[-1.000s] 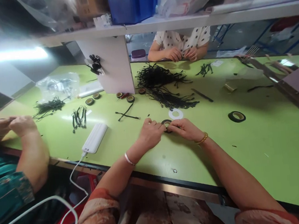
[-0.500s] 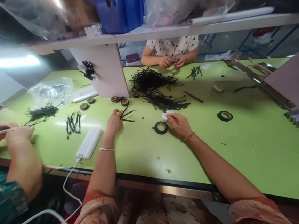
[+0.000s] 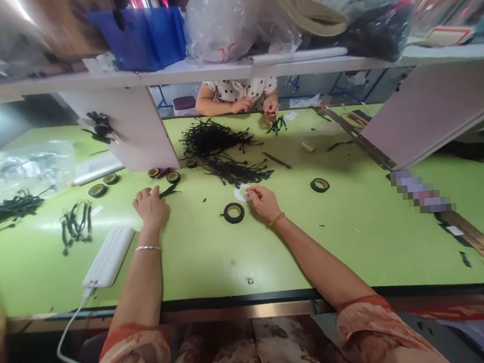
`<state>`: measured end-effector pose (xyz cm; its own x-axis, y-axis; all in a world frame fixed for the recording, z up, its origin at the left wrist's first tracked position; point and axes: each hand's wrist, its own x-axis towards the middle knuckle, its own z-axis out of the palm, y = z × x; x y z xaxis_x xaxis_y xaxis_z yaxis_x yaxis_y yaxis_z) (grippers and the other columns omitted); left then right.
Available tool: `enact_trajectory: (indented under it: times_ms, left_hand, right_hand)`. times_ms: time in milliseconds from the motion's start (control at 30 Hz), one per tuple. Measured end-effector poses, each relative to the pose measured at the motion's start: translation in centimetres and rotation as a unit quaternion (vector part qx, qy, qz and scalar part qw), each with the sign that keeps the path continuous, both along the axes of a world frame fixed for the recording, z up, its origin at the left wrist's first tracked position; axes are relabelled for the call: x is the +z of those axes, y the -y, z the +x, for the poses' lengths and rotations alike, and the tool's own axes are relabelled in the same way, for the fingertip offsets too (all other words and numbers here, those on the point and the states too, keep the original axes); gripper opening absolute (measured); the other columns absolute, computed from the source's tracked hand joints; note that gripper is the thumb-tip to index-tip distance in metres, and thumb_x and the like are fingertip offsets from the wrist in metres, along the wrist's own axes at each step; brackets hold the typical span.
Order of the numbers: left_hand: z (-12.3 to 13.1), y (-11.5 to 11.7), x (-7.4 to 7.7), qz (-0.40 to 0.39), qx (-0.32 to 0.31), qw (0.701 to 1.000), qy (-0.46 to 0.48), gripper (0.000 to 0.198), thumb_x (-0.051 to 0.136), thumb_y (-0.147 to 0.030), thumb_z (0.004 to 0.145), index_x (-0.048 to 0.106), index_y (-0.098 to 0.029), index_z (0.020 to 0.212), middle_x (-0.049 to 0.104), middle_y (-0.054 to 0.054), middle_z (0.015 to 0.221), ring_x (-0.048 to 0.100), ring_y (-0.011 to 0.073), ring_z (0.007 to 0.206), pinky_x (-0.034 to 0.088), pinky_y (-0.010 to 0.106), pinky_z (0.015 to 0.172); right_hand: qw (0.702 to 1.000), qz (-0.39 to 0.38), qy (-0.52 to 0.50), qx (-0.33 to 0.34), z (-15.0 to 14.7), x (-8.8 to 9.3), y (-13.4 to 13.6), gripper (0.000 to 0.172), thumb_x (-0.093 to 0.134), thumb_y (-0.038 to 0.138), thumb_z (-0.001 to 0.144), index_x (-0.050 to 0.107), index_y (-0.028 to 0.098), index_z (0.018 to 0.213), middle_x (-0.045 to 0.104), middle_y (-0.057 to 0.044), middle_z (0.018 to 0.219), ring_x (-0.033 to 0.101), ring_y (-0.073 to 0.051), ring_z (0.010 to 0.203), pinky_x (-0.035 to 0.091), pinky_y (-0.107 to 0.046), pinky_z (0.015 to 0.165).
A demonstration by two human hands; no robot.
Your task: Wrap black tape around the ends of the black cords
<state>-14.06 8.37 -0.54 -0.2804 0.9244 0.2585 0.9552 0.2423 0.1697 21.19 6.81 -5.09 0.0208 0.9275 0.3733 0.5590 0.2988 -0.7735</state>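
My left hand point(image 3: 151, 207) lies low over the green table. Its thumb side is closed on a small bunch of short black straps point(image 3: 170, 190), which stick out to the right; the other fingers are bent and slightly apart. With fingertips pinched together, my right hand point(image 3: 263, 203) grips the edge of a flat white ring point(image 3: 241, 193), partly hidden by the fingers. Just below it is a roll of black tape point(image 3: 233, 213) with its end sticking out to the left. Beyond my hands lies a large pile of black straps point(image 3: 215, 136).
A white power bank point(image 3: 109, 256) with a cable lies left, near more black straps point(image 3: 76, 221). Another tape roll point(image 3: 319, 185) is at right. Panels point(image 3: 123, 130) and an overhead shelf point(image 3: 224, 70) bound the space. A co-worker's hands point(image 3: 270, 109) are across the table.
The view has swung to the right. The straps at my left hand were fanned out and now lie close together. My right hand keeps its pinch on the white ring. The co-worker's hands have moved apart.
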Motion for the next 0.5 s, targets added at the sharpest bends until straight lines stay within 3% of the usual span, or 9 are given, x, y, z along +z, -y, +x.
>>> enact_trajectory:
  times_ms: [67,133,233,300,400,500]
  left_hand:
    - [1.9,0.3,0.5,0.006,-0.031,0.999,0.039,0.049,0.049,-0.028,0.085,0.058,-0.018,0.132,0.056,0.018,0.133,0.045,0.0366,0.123,0.036,0.053,0.101]
    - [4.7,1.0,0.9,-0.005,-0.100,0.991,0.086,0.043,0.050,-0.031,0.086,0.064,-0.016,0.124,0.060,0.017,0.128,0.049,0.0343,0.121,0.039,0.050,0.103]
    - [9.2,2.6,1.3,-0.050,-0.247,0.950,0.182,0.041,0.052,-0.033,0.086,0.066,-0.016,0.121,0.065,0.013,0.124,0.056,0.0283,0.117,0.041,0.045,0.106]
    - [11.5,3.9,1.3,-0.083,-0.302,0.924,0.220,0.040,0.053,-0.035,0.087,0.067,-0.016,0.119,0.066,0.012,0.123,0.058,0.0273,0.116,0.043,0.043,0.105]
    - [13.1,5.2,1.2,-0.119,-0.326,0.905,0.247,0.038,0.052,-0.036,0.087,0.070,-0.016,0.114,0.069,0.012,0.118,0.062,0.0264,0.109,0.047,0.042,0.100]
    - [12.9,5.7,1.3,-0.128,-0.319,0.899,0.271,0.035,0.053,-0.035,0.086,0.072,-0.017,0.109,0.071,0.011,0.113,0.065,0.0243,0.102,0.050,0.038,0.096]
  right_hand:
    - [1.000,0.001,0.025,-0.014,0.5,0.8,-1.3,0.028,0.048,0.032,0.090,0.071,0.019,0.099,0.074,-0.007,0.099,0.063,-0.022,0.088,0.048,-0.036,0.085]
    - [0.996,0.005,0.092,-0.006,0.9,1.9,-3.1,0.027,0.049,0.027,0.089,0.071,0.019,0.102,0.073,-0.008,0.102,0.062,-0.023,0.091,0.046,-0.038,0.090]
    - [0.979,-0.019,0.201,-0.005,1.1,3.3,-6.1,0.029,0.050,0.019,0.087,0.072,0.019,0.106,0.071,-0.010,0.100,0.059,-0.025,0.098,0.045,-0.040,0.093]
    - [0.966,-0.037,0.255,-0.013,1.0,3.7,-7.8,0.032,0.053,0.017,0.085,0.072,0.022,0.111,0.067,-0.011,0.106,0.057,-0.026,0.103,0.046,-0.038,0.091]
    - [0.951,-0.071,0.301,-0.022,0.9,3.6,-9.4,0.031,0.059,0.015,0.080,0.075,0.025,0.104,0.063,-0.011,0.111,0.057,-0.027,0.102,0.048,-0.036,0.083]
    - [0.951,-0.073,0.300,0.000,1.4,3.2,-10.0,0.022,0.061,0.015,0.078,0.076,0.023,0.091,0.065,-0.010,0.101,0.060,-0.024,0.090,0.048,-0.034,0.078]
